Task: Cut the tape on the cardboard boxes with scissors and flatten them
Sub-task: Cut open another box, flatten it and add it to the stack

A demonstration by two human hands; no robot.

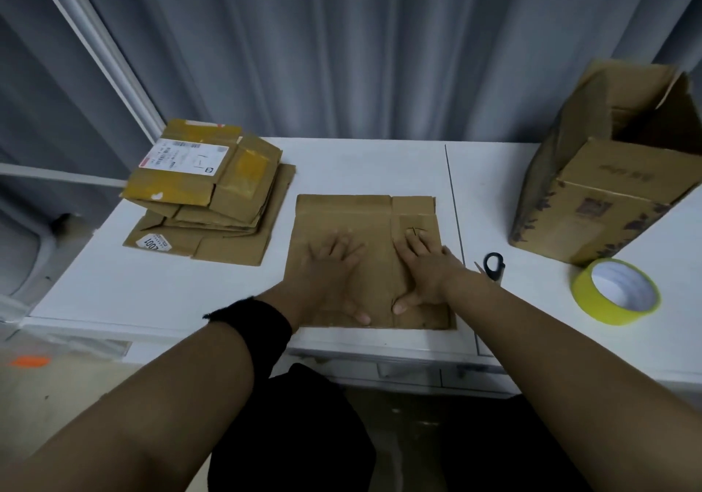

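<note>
Where the flattened box (376, 260) lies: we have it flat on the bench (361, 161), at the middle of the front edge, its sides square to that edge
Left grip (330, 275): fingers straight and spread, palm down on the left half of the cardboard, holding nothing
Right grip (427, 277): flat and spread too, pressing the right half, thumb toward the front edge; our two grips are near each other but apart
Stack of flattened boxes (205, 203): piled toward the far left corner, well apart from the pressed sheet, on the left grip's side
Upright box (592, 187): stands open-topped at the far right corner, not yet flattened
Scissors (494, 265): just beside our right wrist, between the pressed sheet and the tape roll (617, 292), black handles toward the far edge, blades partly hidden by the forearm
Turning relation: we judge the sheet goes left and away to the stack, so the left grip is nearer; scissors and upright box both lie right of the right grip
</note>
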